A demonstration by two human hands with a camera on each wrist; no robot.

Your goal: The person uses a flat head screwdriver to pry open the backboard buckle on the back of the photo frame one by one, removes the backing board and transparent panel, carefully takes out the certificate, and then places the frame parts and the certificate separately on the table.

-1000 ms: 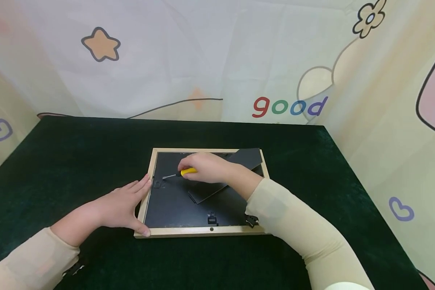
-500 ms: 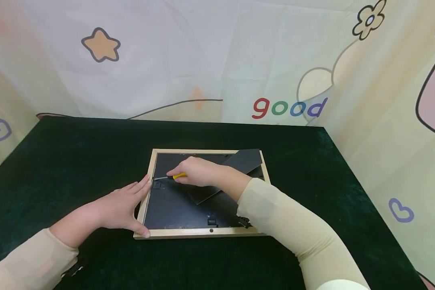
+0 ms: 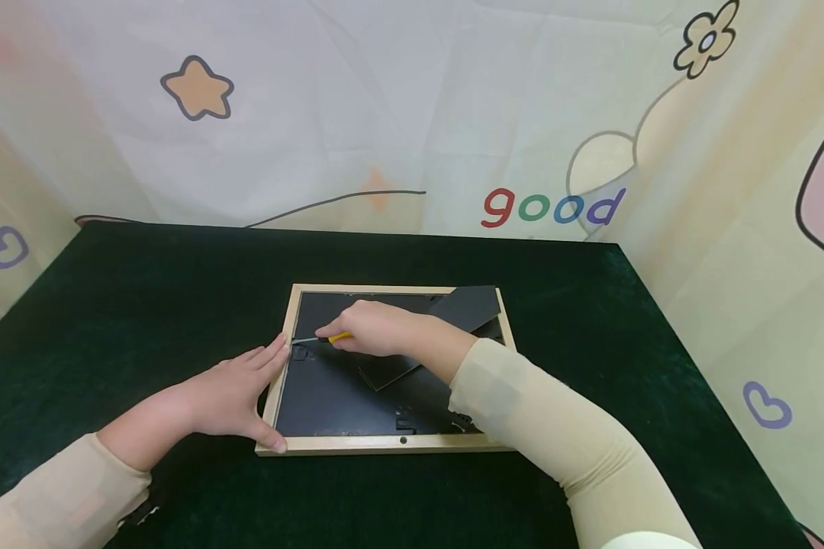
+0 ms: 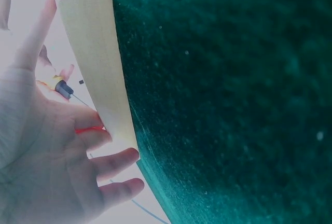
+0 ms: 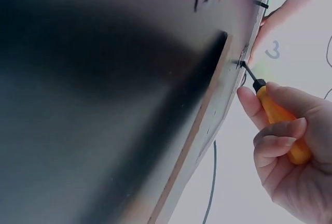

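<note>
A picture frame with a light wood border (image 3: 336, 444) lies face down, its black backing board (image 3: 329, 404) showing. My right hand (image 3: 378, 328) grips a screwdriver with a yellow handle (image 5: 282, 117) and black collar. Its thin metal shaft (image 3: 305, 340) points left, the tip right at the inner edge of the left border, by a small metal tab (image 5: 241, 64). My left hand (image 3: 236, 393) rests on the frame's left side, fingers fairly straight along the border and thumb at the near left corner. In the left wrist view, that hand's fingers lie against the wooden side (image 4: 96, 53).
A black easel stand (image 3: 470, 305) lies slantwise across the backing, partly behind the right hand. Small black hardware (image 3: 403, 419) sits at the near edge, above a hole in the border. Dark green cloth (image 3: 178, 290) covers the table; a printed curtain (image 3: 384, 114) hangs behind.
My right hand has moved left with the screwdriver, bringing its tip from over the backing to the left border. The left hand keeps its place on the frame.
</note>
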